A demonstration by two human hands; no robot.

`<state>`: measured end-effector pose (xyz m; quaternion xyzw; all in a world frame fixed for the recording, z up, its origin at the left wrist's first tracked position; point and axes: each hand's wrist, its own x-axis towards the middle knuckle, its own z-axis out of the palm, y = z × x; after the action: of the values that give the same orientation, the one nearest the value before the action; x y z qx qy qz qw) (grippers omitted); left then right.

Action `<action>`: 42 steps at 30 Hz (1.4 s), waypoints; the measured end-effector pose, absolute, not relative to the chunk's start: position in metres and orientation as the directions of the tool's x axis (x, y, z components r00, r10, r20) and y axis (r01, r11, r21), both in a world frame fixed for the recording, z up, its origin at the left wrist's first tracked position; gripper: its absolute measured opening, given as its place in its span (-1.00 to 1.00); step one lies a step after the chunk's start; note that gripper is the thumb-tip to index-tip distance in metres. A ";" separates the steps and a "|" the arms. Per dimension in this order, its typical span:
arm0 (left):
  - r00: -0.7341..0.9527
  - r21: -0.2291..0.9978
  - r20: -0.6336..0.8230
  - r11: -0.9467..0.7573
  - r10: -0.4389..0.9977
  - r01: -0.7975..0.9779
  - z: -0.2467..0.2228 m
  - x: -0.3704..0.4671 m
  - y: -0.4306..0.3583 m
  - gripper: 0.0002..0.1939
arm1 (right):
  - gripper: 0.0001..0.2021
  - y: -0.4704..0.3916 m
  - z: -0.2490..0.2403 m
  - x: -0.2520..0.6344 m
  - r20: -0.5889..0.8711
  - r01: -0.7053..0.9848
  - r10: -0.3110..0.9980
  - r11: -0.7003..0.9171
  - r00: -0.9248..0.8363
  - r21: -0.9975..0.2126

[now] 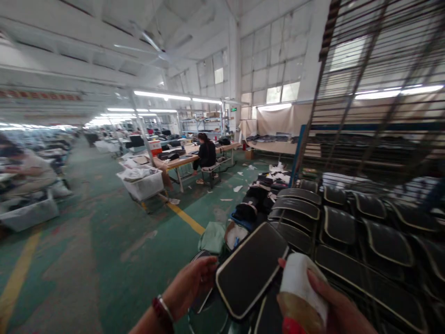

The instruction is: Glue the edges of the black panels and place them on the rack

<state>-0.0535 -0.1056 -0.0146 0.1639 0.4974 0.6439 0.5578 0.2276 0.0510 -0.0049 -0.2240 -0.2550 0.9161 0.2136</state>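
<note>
In the lower middle, a black padded panel [253, 269] with rounded corners and a pale edge lies tilted. My left hand [198, 278], wearing a bracelet, is at the panel's left edge with its fingers curled; part of that grip is hidden. My right hand [333, 297] is wrapped around a white roll-like or bottle-shaped object [301, 273] with a yellowish lower part and a red end. Its exact kind is unclear. A fingertip of that hand shows by the panel's right edge.
Rows of similar black panels [340, 227] fill the right side below a wire rack [368, 69]. Dark bundles [248, 211] and a green cloth [212, 236] lie ahead. A white bin [144, 183] stands near a worktable [187, 159] where a person [206, 153] sits. Scraps litter the green floor.
</note>
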 end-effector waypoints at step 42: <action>0.500 0.901 -0.301 0.414 0.812 -0.128 0.045 -0.040 -0.043 -0.46 | -0.69 0.049 0.048 0.287 0.110 -0.618 0.994 0.073 -0.022 -0.783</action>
<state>-0.0395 -0.0432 0.0451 0.4404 0.3881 0.3150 0.7458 0.2870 0.0485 0.0476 -0.2707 -0.3471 0.6248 0.6449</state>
